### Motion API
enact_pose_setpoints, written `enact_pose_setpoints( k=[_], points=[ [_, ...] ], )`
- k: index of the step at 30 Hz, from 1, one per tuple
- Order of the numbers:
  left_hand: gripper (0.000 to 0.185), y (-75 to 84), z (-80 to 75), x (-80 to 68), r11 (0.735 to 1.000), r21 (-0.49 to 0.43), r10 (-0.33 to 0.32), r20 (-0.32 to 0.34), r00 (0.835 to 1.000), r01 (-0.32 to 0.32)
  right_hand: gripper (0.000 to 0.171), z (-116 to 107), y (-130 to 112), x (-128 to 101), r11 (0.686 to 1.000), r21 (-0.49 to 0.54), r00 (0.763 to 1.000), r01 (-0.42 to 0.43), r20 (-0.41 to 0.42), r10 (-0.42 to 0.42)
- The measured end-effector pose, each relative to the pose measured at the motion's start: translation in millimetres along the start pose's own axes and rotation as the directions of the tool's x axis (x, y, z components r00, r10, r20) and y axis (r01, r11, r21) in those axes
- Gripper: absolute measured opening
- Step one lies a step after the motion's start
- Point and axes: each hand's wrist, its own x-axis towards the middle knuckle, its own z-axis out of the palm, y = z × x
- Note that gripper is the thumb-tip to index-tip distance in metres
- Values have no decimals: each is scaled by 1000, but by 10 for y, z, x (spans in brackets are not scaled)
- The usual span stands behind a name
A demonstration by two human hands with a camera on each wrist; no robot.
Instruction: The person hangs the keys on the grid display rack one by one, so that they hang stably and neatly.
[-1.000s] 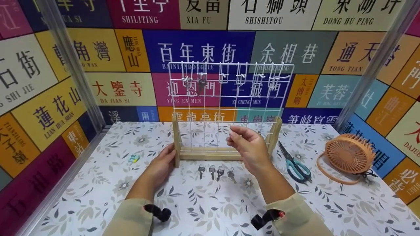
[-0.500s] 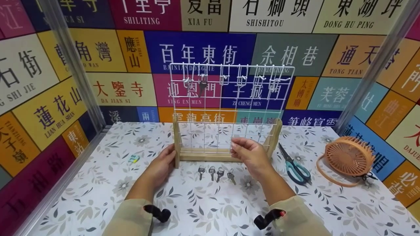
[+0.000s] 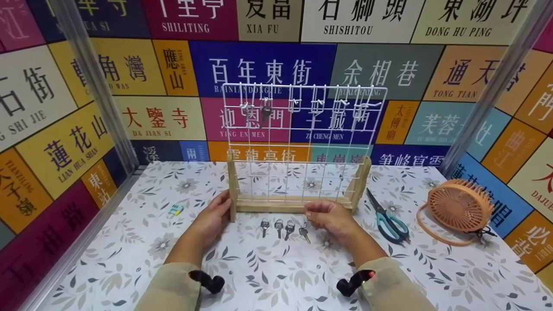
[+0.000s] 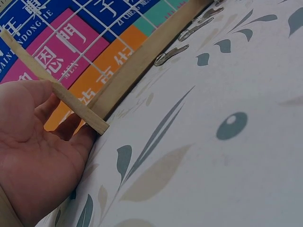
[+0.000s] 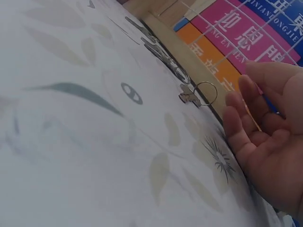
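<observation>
Head view, first entry: the right hand [image 3: 330, 216] had come down over the last second, from in front of the wire grid of the rack [image 3: 272, 209] to a low spot before its right half. Over the same interval the left hand [image 3: 214, 214] had stayed at the rack's left side. The hooks [image 3: 318, 103] looked unchanged: hung keys [image 3: 265, 113] were on the two leftmost, and I could make out none on the other four. Four loose keys [image 3: 279, 226] lay in a row on the table [image 3: 242, 276], in front of the rack's wooden base [image 4: 137, 66], as before. My reading: the descent had put the right hand within easy reach of the rightmost key [image 3: 305, 232], with two keys up and four down.

Fingers, right: thumb and forefinger looked close together, near that key. Right wrist view showed them loosely bent, with nothing visible between them; whether their tips met I could not tell. The other fingertips [image 5: 232, 118] were apart from the key's ring [image 5: 217, 92], which stood up off the table. No contact noted.

Fingers, left: curled around the rack's left post [image 4: 80, 108], thumb on one side and the rest passing behind, so I logged a grip.

Surroundings: scissors [image 3: 380, 209] lay just right of the rack; an orange fan [image 3: 460, 205] stood farther right of it.
</observation>
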Motion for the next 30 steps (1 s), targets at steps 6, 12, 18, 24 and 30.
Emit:
enact_pose_setpoints(
  k=[6, 12, 18, 24, 30],
  points=[
    [53, 11, 5, -24, 1000, 11, -11, -3, 1000, 11, 36, -61, 56, -18, 991, -133, 999, 13, 52, -6],
    [53, 7, 9, -22, 1000, -5, 4, 6, 1000, -4, 34, -75, 77, -13, 960, -269, 994, 71, 95, -47],
    [52, 10, 17, -6, 1000, -28, 7, 16, 1000, -7, 27, -67, 77, -12, 908, -405, 991, 111, 108, -73],
    [51, 25, 2, 0, 1000, -4, -27, -4, 1000, 27, 23, -58, 71, -15, 894, -440, 994, 86, 96, -48],
    [53, 4, -9, 12, 1000, 2, -14, 1, 1000, 14, 21, -33, 72, -18, 884, -457, 993, 96, 108, -51]
  ],
)
